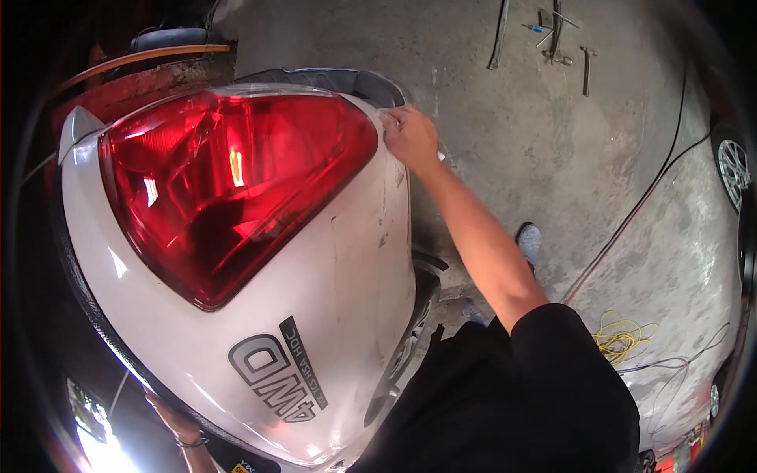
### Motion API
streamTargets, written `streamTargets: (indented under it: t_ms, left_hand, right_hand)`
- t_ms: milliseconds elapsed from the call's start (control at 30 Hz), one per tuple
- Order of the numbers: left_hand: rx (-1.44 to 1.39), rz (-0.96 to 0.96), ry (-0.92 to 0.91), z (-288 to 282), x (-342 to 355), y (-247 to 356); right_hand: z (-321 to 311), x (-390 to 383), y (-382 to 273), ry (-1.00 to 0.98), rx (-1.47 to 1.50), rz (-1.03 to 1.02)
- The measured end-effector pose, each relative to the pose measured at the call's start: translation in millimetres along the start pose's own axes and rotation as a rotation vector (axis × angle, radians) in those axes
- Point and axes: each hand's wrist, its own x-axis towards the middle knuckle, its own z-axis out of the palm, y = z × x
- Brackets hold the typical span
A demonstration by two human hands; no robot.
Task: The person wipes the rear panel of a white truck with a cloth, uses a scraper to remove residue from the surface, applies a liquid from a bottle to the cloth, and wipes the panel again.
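Note:
A white vehicle body panel (331,260) with a large red tail light (252,173) fills the left and middle of the head view. My right hand (412,138) is at the panel's far right corner, close beside the lens tip. Its fingers are curled together there; whatever they hold, if anything, is hidden. A small white bit shows near that wrist. At the lower left, my left hand (175,419) rests along the panel's black edge trim (106,327), fingers stretched out and partly hidden. Dark lettering decals (276,370) mark the panel between my arms.
Several hand tools, among them a hammer (587,71), lie on the concrete floor (489,142) at the far right. A black cable (631,213) runs across it, near a coiled yellow cord (619,339). A car wheel (733,169) stands at the right rim. My shoe (529,240) shows below my right arm.

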Motion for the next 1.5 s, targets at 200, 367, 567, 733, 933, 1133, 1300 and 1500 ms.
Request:
streamTargets:
  t_ms: [200,367,567,733,933,1133,1300,1500]
  left_hand:
    - [-0.098,-0.210,0.074,-19,-15,-1]
    - [-0.309,-0.161,-0.079,20,20,11]
    - [-0.167,-0.027,0.002,-6,-13,-9]
    - [-0.253,-0.114,0.000,-3,1,7]
    - [-0.329,-0.228,-0.017,-9,-12,-1]
    - [-0.577,-0.196,-0.091,-10,-21,27]
    - [-0.410,-0.479,0.318,78,40,115]
    - [-0.540,-0.527,0.370,66,35,116]
  right_hand:
    - [22,-130,22,0.175,0.177,0.174]
    - [0,-13,22,0.084,0.050,0.004]
    - [38,-156,54,0.041,-0.052,0.278]
    - [50,-311,81,-0.329,0.171,0.745]
    - [25,-68,23,0.085,0.012,0.207]
    - [56,-271,55,-0.057,-0.103,0.231]
    - [60,-335,94,-0.255,-0.183,0.331]
    - [2,-87,-15,0.070,0.058,-0.099]
